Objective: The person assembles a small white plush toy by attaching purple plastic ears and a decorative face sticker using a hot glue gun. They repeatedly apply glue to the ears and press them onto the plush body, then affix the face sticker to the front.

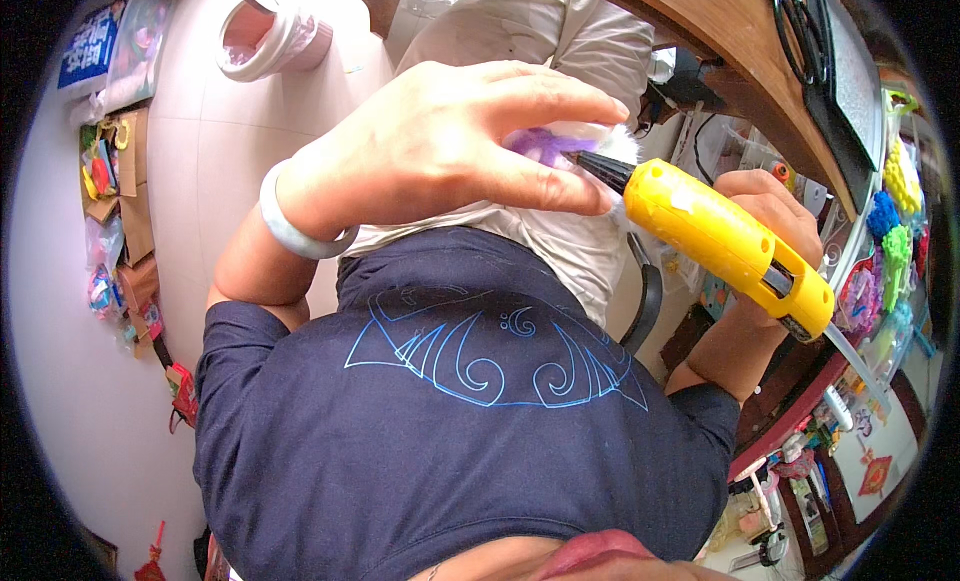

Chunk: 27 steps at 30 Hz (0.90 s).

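Observation:
My left hand (442,146), with a pale bangle (296,221) at its wrist, curls thumb and fingers around a small fluffy white piece (621,147) with a fuzzy purple part (551,142). Most of that piece is hidden by the fingers. My right hand (780,213) grips a yellow hot glue gun (705,224) from behind. A translucent glue stick (862,367) sticks out of its rear end. The gun's black nozzle (606,172) points between my left thumb and fingers, right at the purple part; whether it touches cannot be made out.
A wooden table edge (720,22) runs along the upper right, with black-handled scissors (799,37) on it. Bundles of coloured fuzzy craft material (896,243) lie at the far right. A lined waste bin (277,44) stands on the floor. Cardboard boxes (135,206) line the left.

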Tool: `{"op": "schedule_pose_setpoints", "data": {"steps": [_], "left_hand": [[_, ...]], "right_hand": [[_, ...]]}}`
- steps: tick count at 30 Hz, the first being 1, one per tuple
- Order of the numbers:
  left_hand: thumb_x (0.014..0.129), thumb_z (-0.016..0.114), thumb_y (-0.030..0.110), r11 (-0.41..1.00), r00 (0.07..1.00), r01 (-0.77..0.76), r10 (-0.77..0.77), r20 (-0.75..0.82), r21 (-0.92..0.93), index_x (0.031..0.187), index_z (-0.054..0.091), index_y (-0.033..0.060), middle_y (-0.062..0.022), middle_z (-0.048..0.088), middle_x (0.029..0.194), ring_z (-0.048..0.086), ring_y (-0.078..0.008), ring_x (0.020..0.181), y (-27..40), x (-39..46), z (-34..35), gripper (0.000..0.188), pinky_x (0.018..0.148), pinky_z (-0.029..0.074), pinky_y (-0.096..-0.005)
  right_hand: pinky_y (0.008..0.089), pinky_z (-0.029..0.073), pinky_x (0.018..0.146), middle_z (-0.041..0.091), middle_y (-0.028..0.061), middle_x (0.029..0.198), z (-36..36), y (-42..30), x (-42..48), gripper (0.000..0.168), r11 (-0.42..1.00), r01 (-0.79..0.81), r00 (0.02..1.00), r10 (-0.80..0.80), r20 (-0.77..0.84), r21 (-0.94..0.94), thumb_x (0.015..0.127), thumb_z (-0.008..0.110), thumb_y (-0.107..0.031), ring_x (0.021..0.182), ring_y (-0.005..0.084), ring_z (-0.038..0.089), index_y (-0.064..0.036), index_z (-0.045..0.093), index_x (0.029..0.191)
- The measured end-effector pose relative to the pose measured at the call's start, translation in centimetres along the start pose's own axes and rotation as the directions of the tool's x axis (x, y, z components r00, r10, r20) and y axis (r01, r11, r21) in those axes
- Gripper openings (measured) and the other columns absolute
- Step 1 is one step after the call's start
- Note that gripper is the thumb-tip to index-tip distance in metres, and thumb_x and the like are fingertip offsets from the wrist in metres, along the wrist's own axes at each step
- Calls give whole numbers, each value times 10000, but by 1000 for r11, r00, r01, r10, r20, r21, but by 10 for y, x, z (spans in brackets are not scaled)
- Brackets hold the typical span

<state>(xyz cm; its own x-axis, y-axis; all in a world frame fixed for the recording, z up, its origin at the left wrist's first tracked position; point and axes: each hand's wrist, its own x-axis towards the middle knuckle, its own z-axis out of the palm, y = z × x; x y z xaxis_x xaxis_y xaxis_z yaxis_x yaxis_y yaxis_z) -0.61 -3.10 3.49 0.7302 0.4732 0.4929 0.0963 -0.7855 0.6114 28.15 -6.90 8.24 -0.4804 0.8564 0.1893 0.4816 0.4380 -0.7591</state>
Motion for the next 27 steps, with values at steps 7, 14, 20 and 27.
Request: {"op": "schedule_pose_setpoints", "data": {"steps": [7,14,20,27], "left_hand": [[692,770,135,1000,1000,-1,0,15,13,992,738,224,-135,631,1164,642,-293,1019,1,3,-3,315,838,539,-362],[664,789,88,1000,1000,3,-3,1,12,991,744,225,-134,633,1167,641,-286,1031,1,4,-4,357,859,529,-354],[664,782,99,999,1000,22,-22,10,-34,999,747,221,-136,627,1186,627,-305,1063,5,4,-6,358,907,502,-378],[633,775,130,998,1000,25,-25,-1,-62,967,756,194,-140,619,1194,580,-362,1129,7,7,-8,340,941,480,-440]], "right_hand": [[275,457,568,605,127,728,-4,2,-4,193,999,12,1000,-13,-26,-44,671,706,-148,633,217,598,-2,584,707],[275,454,568,603,124,724,-8,1,-4,194,999,33,999,-34,-22,-28,659,710,-140,637,216,596,1,587,708],[305,465,608,625,117,797,-16,13,-15,325,999,32,999,-31,43,-23,852,627,-310,678,224,607,14,625,868],[287,463,564,603,133,710,-14,5,-11,227,1000,13,998,-13,-58,-4,693,687,-207,626,224,607,-4,589,710]]}}
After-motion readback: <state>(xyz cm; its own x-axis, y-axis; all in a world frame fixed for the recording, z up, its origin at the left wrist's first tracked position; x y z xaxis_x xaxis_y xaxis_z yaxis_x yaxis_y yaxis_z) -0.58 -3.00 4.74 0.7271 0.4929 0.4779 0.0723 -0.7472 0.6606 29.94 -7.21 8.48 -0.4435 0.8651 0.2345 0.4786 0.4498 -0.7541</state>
